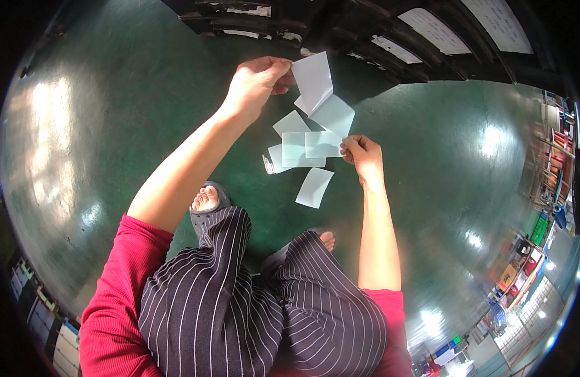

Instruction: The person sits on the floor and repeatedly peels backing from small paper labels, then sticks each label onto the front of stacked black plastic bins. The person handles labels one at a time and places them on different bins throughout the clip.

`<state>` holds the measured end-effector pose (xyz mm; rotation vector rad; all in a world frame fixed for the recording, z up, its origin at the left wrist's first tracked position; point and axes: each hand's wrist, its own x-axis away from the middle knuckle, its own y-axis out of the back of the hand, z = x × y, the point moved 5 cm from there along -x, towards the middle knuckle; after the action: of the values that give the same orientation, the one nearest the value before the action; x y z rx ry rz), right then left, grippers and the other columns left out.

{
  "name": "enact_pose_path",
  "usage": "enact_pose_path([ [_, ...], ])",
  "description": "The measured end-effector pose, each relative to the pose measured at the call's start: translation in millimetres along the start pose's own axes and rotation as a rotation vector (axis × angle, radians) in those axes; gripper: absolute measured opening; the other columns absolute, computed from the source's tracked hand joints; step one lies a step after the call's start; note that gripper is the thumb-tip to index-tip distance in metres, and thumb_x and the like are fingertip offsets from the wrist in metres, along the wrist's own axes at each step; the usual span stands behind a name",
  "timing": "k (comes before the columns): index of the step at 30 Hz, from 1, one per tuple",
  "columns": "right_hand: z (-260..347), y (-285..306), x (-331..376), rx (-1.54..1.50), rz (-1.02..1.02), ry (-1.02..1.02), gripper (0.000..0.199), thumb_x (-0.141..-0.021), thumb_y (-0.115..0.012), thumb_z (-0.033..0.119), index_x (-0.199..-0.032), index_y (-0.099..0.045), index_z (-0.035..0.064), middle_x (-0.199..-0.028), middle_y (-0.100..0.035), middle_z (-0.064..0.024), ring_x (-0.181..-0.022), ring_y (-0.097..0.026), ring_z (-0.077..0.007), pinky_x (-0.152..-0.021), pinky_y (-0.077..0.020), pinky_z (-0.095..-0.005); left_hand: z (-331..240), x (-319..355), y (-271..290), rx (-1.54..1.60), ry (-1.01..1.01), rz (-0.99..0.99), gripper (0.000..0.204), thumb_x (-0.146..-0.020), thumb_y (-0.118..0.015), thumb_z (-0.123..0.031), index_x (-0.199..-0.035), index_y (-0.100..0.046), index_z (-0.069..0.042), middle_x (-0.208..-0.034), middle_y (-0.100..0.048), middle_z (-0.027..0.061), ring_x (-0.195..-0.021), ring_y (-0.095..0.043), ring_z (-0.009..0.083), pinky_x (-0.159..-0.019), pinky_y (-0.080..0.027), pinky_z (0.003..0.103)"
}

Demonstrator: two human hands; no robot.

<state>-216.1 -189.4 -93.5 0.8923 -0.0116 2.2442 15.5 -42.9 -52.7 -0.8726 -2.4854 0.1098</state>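
Between thumb and fingers, my left hand [263,83] pinches the corner of a white sheet of paper [312,80], held up at the far side of a loose pile. My right hand [364,157] grips the right edge of a small pale rectangular paper [324,144]. Under and around these lie several more pale green-white papers, among them a larger sheet [336,115] beyond and a square one [294,151] left of the right hand. A single curled slip [314,188] rests nearer to me. At the pile's left edge is a small crumpled whitish piece [267,164].
The papers are on a glossy green floor [145,100]. A dark rack-like structure [365,31] with papers attached stands at the far side. My sandalled feet [208,200] are just nearer than the pile. Cluttered shelves [557,163] line the right rim.
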Motion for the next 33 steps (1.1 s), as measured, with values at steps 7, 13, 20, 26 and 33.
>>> enact_pose_path([
  [7, -7.5, 27.1, 3.6, 1.058, -0.153, -0.005, 0.018, -0.086, -0.060, 0.018, -0.094, -0.069, 0.0035, -0.079, -0.069, -0.0098, -0.069, -0.063, -0.0144, -0.066, -0.0503, -0.0297, -15.0, 2.6, 4.9, -0.028, -0.091, -0.043, 0.023, -0.090, -0.063, -0.023, -0.101, -0.067, -0.003, -0.092, -0.067, 0.0046, -0.085, -0.062, 0.0134, -0.078, -0.050, 0.028],
  [13, 134.0, -16.8, 35.5, 0.024, 0.051, 0.235, 0.037, -0.083, -0.071, 0.032, -0.102, -0.069, 0.0003, -0.080, -0.066, -0.0025, -0.068, -0.057, -0.0096, -0.065, -0.0440, -0.0249, -38.3, 22.5, -21.3, -0.173, -0.379, -0.092, 0.017, -0.092, -0.060, -0.015, -0.099, -0.066, -0.001, -0.086, -0.066, 0.0008, -0.080, -0.059, 0.0053, -0.074, -0.046, 0.021],
  [20, 172.8, -52.6, 34.6, -0.041, -0.028, 0.183, 0.028, -0.079, -0.075, 0.035, -0.079, -0.066, 0.0093, -0.069, -0.056, 0.0056, -0.059, -0.050, -0.0026, -0.056, -0.0401, -0.0175, -59.7, 58.8, -42.6, -0.701, -0.966, -0.279, 0.015, -0.076, -0.068, -0.003, -0.090, -0.064, -0.008, -0.089, -0.068, 0.0029, -0.078, -0.064, 0.0176, -0.077, -0.046, 0.032],
  [26, 175.1, -41.2, 51.5, 0.026, -0.111, 0.358, 0.025, -0.082, -0.069, 0.023, -0.082, -0.067, -0.0022, -0.070, -0.064, -0.0040, -0.062, -0.055, -0.0086, -0.060, -0.0456, -0.0249, -61.8, 73.0, -55.4, -0.863, -1.256, -0.191, 0.028, -0.072, -0.073, -0.012, -0.099, -0.062, -0.013, -0.099, -0.066, -0.0003, -0.091, -0.061, 0.0168, -0.085, -0.040, 0.035],
  [33, 199.6, -18.7, 91.4, 0.238, -0.085, 0.779, 0.013, -0.078, -0.070, 0.008, -0.082, -0.062, -0.0003, -0.078, -0.060, -0.0037, -0.067, -0.058, -0.0123, -0.064, -0.0468, -0.0270, -68.4, 44.9, -15.7, -0.249, -0.581, -0.139, 0.057, -0.084, -0.071, -0.027, -0.132, -0.048, -0.007, -0.133, -0.051, 0.0093, -0.124, -0.046, 0.0207, -0.099, -0.040, 0.038],
])
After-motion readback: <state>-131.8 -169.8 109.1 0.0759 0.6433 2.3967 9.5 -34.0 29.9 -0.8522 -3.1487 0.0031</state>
